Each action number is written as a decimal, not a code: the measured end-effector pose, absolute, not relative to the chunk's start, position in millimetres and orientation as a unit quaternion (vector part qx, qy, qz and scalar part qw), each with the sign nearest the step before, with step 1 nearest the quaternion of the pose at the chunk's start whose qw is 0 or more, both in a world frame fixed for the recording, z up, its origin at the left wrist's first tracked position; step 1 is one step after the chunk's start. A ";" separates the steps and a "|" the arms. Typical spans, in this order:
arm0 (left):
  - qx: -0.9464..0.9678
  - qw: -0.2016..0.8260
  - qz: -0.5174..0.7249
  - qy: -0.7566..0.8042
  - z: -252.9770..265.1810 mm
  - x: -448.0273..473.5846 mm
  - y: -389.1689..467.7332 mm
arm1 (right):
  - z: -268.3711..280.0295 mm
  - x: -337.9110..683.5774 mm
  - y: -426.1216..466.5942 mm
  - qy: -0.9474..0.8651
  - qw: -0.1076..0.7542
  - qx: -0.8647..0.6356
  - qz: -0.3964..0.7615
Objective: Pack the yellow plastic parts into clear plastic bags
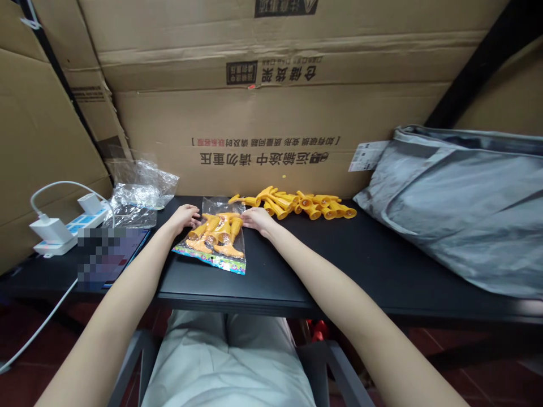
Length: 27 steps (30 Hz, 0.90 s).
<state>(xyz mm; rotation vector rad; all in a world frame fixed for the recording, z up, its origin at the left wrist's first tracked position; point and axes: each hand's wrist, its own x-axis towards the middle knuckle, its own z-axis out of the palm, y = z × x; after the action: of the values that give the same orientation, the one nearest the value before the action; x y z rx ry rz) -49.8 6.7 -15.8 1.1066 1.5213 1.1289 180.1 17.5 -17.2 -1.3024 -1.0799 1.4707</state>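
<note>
A clear plastic bag (215,236) lies on the black table, with a colourful printed strip along its near edge. Several orange-yellow plastic pieces with flared, horn-like ends show through it. On the bag's left side is my left hand (185,218), its fingers bent towards the bag and slightly apart, with nothing visible in them. My right hand (257,219) is at the upper right edge, fingertips closed on the plastic. Just behind, a loose pile of similar yellow horn-shaped pieces (292,202) rests against the cardboard.
Crumpled clear plastic bags (139,189) lie at the back left. A white power strip (78,226) with chargers and a cable, plus a tablet-like device (127,249), sit at left. A large grey bag (462,209) fills the right side. Cardboard (237,118) stands behind.
</note>
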 end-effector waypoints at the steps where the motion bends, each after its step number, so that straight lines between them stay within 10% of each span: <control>1: 0.447 0.457 0.453 0.621 -16.7 -50.2 7.4 | -18.1 180.5 18.3 -0.433 0.435 -0.522 0.592; 11: 0.547 0.332 0.435 0.634 -24.2 -46.4 10.6 | -18.7 184.8 21.1 -0.435 0.430 -0.522 0.594; 27: 0.449 0.490 0.505 0.551 -23.6 -49.5 10.4 | -17.3 186.8 15.8 -0.509 0.442 -0.539 0.504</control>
<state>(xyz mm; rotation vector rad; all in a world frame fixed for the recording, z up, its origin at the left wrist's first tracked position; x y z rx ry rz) -49.5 10.4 -23.6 1.0896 1.3375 1.2262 186.8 15.8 -17.3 -1.3385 -1.2630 1.2514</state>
